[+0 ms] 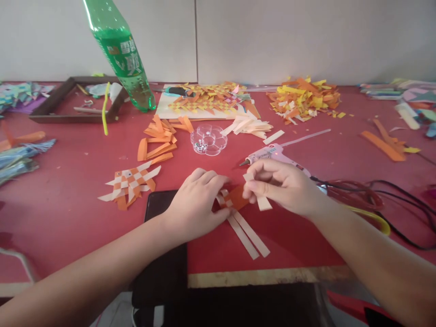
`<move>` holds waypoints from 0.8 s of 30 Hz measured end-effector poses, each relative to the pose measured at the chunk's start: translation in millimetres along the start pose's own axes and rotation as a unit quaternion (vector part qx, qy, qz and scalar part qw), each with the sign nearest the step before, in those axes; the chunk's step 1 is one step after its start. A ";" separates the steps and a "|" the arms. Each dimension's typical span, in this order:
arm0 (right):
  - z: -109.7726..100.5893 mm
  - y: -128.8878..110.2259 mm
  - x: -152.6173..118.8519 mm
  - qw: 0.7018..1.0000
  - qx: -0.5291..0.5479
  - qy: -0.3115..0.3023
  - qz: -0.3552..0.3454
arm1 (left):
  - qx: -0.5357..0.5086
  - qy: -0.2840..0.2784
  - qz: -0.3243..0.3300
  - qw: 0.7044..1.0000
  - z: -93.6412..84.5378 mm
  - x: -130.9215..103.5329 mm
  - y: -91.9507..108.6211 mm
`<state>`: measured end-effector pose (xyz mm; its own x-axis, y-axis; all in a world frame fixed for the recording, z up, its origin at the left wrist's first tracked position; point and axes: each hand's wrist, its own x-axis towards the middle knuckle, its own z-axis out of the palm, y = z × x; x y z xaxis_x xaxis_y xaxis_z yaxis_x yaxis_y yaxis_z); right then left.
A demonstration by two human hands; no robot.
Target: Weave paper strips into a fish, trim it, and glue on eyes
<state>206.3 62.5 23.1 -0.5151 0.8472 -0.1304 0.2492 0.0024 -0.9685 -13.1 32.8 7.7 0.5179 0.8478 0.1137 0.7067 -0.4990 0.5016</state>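
My left hand [200, 200] is closed on the edge of a small woven paper piece [235, 198] of orange and cream strips. Two long cream tails [247, 236] stick out from it towards the table's front edge. Between thumb and fingers, my right hand [279, 186] pinches a short cream paper strip [264, 203], close beside the weave's orange part. My left fingers hide some of the weave. To the left lies a woven paper fish [131, 179] in orange and cream, with a small eye on it.
A pink glue gun [272, 154] lies behind my right hand, its cable [344, 186] trailing right. Behind are a clear flower-shaped tray [218, 147], orange strips [158, 136], cream strips [250, 123] and a green bottle [126, 63]. A black flat object [158, 254] overhangs the front edge.
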 end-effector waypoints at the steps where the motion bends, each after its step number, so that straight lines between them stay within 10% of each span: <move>1: -2.0 -0.3 0.1 1.000 0.005 0.010 -0.004 | -0.024 0.002 0.003 1.000 -0.2 -0.5 -1.4; 6: -6.8 -1.6 -2.6 0.997 0.031 0.061 -0.023 | -0.254 0.055 -0.046 0.965 -0.6 -2.5 -3.2; 15: 2.9 5.8 -5.9 0.977 -0.009 0.173 -0.126 | -0.638 0.157 -0.218 0.721 -11.9 6.2 -2.7; 24: 5.7 10.5 -5.5 0.991 0.066 0.094 -0.068 | -0.629 0.107 -0.225 0.736 -15.7 13.1 8.7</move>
<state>207.1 54.8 12.4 -0.3724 0.9275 0.0337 0.0710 0.0646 -0.9954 -7.6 42.4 27.0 0.1853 0.9526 -0.2412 -0.2921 0.2877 0.9121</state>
